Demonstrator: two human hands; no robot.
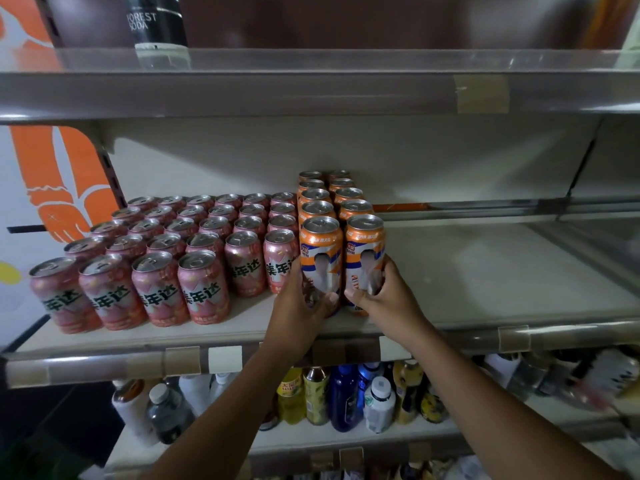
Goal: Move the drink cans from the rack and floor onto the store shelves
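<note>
While the left hand (303,303) curls its grip round one orange can (320,251) and the right hand (382,294) round the neighbour can (363,244), both stand at the shelf (485,271) front — probably full, heavy, stiff, slick; a mid-body hold suits. Pink cans (204,289) read 美年达 — a bottle (157,26) above, FOREST SODA.

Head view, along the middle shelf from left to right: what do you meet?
Pink cans → left orange can, gripped by the left hand → right orange can, gripped by the right hand → bare shelf.
</note>
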